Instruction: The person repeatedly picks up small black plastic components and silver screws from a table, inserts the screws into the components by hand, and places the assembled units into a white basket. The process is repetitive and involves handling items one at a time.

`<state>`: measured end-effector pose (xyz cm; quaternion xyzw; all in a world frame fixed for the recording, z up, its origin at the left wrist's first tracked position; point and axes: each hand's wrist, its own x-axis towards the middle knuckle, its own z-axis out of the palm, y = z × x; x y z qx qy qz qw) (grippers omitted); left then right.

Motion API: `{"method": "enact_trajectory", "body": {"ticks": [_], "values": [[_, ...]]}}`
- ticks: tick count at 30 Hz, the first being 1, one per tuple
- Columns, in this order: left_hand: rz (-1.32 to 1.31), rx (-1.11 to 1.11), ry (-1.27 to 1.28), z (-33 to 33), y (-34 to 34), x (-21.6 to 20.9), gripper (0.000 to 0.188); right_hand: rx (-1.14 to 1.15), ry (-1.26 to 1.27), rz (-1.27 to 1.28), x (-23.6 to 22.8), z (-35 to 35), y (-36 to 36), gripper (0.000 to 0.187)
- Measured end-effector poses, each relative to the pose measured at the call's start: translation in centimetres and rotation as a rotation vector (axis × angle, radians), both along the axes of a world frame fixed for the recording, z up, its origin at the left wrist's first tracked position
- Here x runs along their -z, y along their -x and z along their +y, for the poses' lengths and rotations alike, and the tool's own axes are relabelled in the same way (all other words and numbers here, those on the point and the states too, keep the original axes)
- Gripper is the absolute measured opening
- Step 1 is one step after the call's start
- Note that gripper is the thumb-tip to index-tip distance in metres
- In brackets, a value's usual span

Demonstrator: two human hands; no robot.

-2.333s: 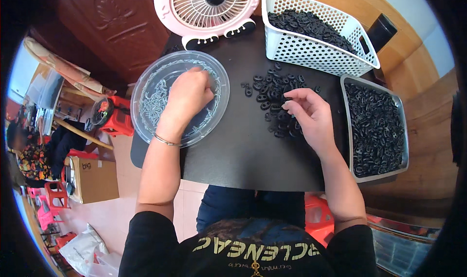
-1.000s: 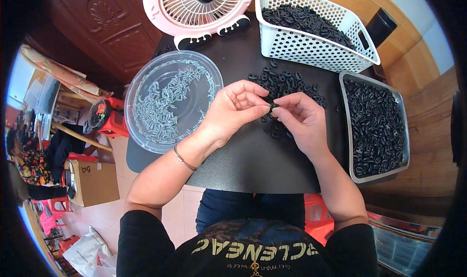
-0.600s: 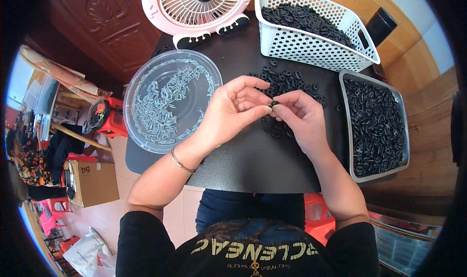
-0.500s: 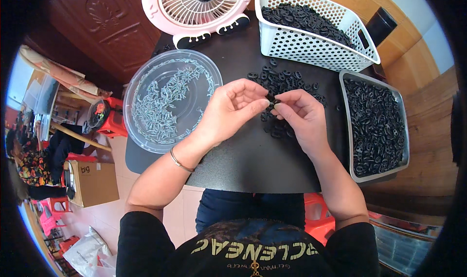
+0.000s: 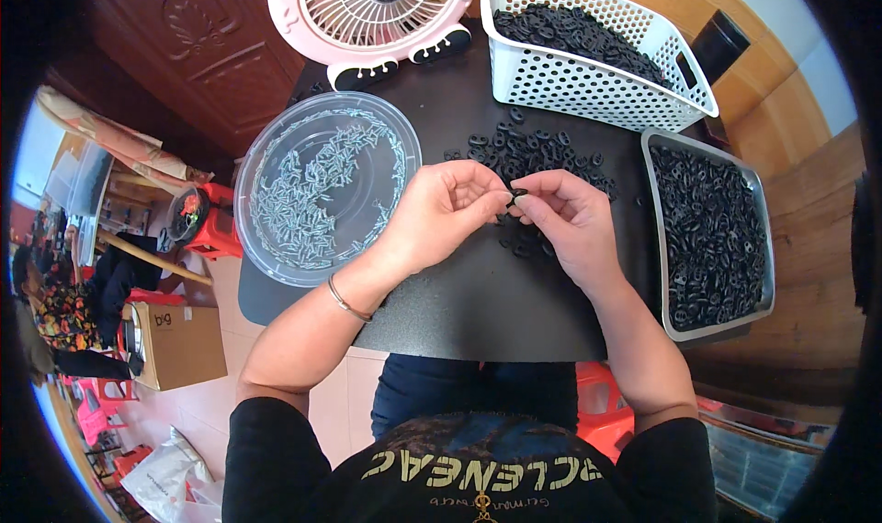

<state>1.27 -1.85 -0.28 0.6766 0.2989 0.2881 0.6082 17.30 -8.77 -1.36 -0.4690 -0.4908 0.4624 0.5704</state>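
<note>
Above the dark table, my two hands meet fingertip to fingertip. Between the thumb and forefinger of my right hand (image 5: pixel 574 224) is a small black plastic piece (image 5: pixel 518 193) with rounded ends. My left hand (image 5: pixel 441 209) pinches at the left end of that piece; what lies in its fingertips is too small to make out. Just behind the hands spreads a loose pile of black plastic pieces (image 5: pixel 537 151), partly hidden by my fingers. Left of my left wrist stands a round clear tub (image 5: pixel 241 206) with many small silvery screws or pins (image 5: pixel 308 215).
A white perforated basket (image 5: pixel 588 105) of black pieces stands at the back right. Nearer on the right is a grey tray (image 5: pixel 654 238) full of them. A pink fan (image 5: pixel 317 36) stands at the back left. A cardboard box (image 5: pixel 188 344) sits on the floor at left.
My left hand has shifted slightly down and right, its fingers curling more. The black piece has turned a little between the fingertips and shows more clearly.
</note>
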Motion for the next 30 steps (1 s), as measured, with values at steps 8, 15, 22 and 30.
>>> {"method": "enact_trajectory", "body": {"ticks": [8,15,22,30], "values": [[0.089,-0.039,-0.269,0.0,-0.1,0.5,0.010,0.010,-0.034,-0.049,0.2,0.1,-0.3,0.011],[0.247,0.044,-0.871,0.2,-0.1,0.8,0.023,0.152,-0.120,0.025,-0.2,0.5,-1.2,0.013],[0.310,0.090,-0.942,-0.9,-1.6,1.3,0.025,0.214,-0.158,0.046,-0.1,0.4,-1.7,0.012],[0.285,0.064,-0.896,-0.1,-1.0,1.5,0.013,0.104,-0.051,0.182,-0.6,0.3,-1.5,0.010]]}}
